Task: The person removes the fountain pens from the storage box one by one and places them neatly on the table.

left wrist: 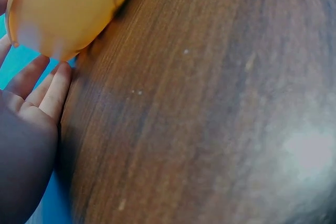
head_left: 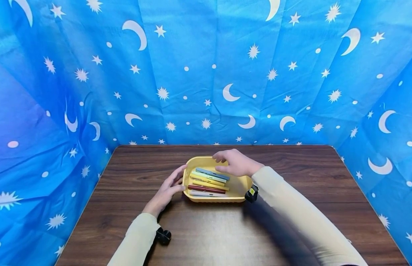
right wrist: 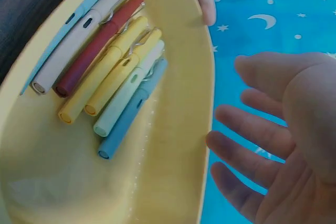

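A yellow basket [head_left: 238, 184] stands on the wooden table with several capped pens lying side by side in its left part. Among them are a blue pen [right wrist: 131, 111], a pale green pen [right wrist: 128, 90], two yellow pens and a dark red pen [right wrist: 100, 45]; a whitish pen [right wrist: 81, 38] and a light blue pen lie closest to the near wall. My left hand [head_left: 166, 192] rests on the basket's left end, fingers spread and fairly straight. Over the far rim hovers my right hand [head_left: 235, 162], fingers loosely bent, nothing between them.
Brown wood-grain table [head_left: 136, 166] lies under the basket. A blue cloth [head_left: 199, 81] with white moons and stars hangs behind it and at both sides. Black wrist cameras [head_left: 163, 235] sit at both cuffs.
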Available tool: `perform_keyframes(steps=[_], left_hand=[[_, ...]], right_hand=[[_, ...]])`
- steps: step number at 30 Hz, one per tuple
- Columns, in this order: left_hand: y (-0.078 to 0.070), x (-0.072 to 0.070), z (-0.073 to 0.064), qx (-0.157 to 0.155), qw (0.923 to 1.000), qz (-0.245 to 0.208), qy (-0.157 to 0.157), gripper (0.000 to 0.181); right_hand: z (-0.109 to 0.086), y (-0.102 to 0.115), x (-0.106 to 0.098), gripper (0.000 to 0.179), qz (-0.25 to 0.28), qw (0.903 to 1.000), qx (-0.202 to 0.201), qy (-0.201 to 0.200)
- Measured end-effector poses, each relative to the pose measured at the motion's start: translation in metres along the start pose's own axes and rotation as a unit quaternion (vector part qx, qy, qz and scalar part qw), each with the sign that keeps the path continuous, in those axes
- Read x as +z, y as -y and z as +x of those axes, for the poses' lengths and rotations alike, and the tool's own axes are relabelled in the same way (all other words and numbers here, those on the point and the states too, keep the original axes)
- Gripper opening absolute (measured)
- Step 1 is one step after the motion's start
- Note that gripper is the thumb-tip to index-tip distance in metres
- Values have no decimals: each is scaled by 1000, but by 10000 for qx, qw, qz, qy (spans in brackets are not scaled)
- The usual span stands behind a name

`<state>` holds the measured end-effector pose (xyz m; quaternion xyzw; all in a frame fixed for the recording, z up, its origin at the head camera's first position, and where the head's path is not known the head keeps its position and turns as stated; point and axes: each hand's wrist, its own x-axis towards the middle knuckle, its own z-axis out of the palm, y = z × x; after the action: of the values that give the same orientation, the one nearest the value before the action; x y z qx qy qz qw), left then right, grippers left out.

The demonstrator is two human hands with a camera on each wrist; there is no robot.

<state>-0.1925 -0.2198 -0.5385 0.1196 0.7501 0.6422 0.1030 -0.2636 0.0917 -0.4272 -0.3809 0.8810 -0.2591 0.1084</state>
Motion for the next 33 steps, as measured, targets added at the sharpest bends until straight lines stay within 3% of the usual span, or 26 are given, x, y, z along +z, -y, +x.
perform_keyframes(steps=[17, 33], left_hand=[[3, 1, 0, 82, 9999, 64, 11, 79], [5, -1, 0, 103, 9999, 56, 7, 78]], right_hand=[[20, -3, 19, 39, -330, 9961, 264, 775], [29, -10, 33, 31, -726, 9891, 580, 1143]])
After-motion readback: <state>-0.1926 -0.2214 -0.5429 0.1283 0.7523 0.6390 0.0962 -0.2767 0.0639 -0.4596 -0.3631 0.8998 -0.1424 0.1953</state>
